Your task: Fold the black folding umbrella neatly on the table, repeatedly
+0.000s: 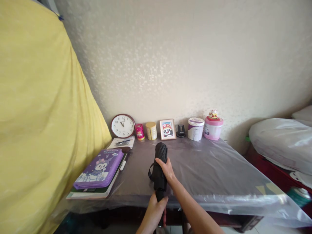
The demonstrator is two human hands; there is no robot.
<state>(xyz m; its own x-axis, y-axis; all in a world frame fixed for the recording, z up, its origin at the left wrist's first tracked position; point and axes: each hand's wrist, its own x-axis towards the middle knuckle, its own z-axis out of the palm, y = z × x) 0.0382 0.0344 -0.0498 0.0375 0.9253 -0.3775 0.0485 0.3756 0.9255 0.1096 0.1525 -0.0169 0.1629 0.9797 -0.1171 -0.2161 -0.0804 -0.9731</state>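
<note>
A folded black umbrella [159,182] points away from me over the front part of the table, its canopy bundled and a loose strap loop hanging out on the left. Around its handle, near the table's front edge, my left hand [155,206] is closed. My right hand [167,169] grips the folded canopy from the right side, thumb lying across the top. The fingers under the umbrella are mostly hidden.
A plastic-covered table [200,169] stands against the wall. Along its back are a round clock [123,125], tins, a panda picture frame [167,129] and lidded tubs [195,130]. A purple case [99,169] tops books at left, beside a yellow curtain [44,113].
</note>
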